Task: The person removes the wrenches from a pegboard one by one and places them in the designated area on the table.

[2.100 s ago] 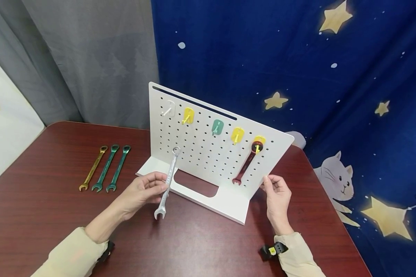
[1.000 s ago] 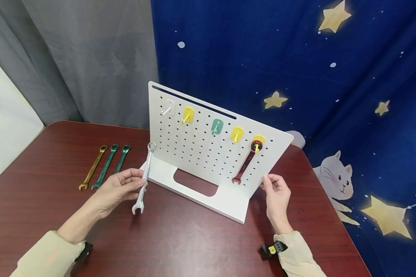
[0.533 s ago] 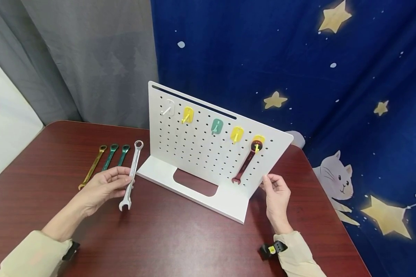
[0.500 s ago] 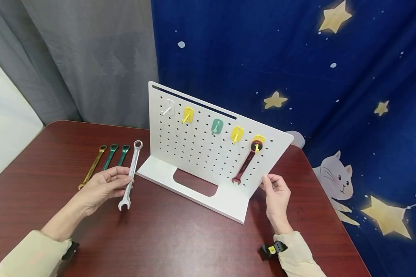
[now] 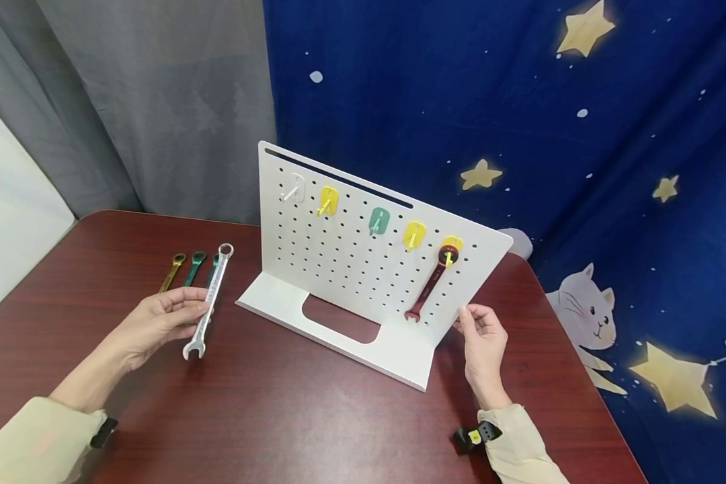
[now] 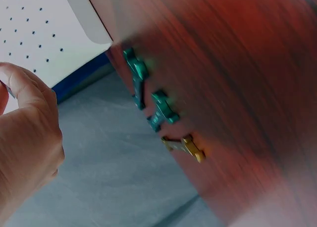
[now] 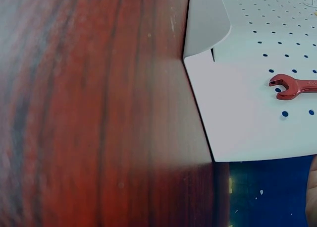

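Observation:
My left hand (image 5: 163,319) pinches a silver combination wrench (image 5: 208,302) by its shank, ring end up and open end toward me. Behind that hand, a gold wrench (image 5: 172,270) and two green wrenches (image 5: 195,267) lie side by side, partly hidden by hand and tool; the left wrist view shows the gold wrench (image 6: 184,146) whole. With thumb and fingers my right hand (image 5: 484,349) grips the right edge of a white pegboard stand (image 5: 345,262). A dark red wrench (image 5: 426,292) hangs from the rightmost yellow hook (image 5: 452,242).
Along the board's upper part are a clear hook (image 5: 293,189), two more yellow hooks (image 5: 328,202) and a green hook (image 5: 378,222), all bare. The brown table (image 5: 314,430) ends at a grey curtain (image 5: 187,114) and a blue star-print curtain (image 5: 387,87).
My left hand has carried the silver wrench leftward, away from the pegboard, and now overlaps the wrenches on the table. The right hand keeps its place at the board's edge.

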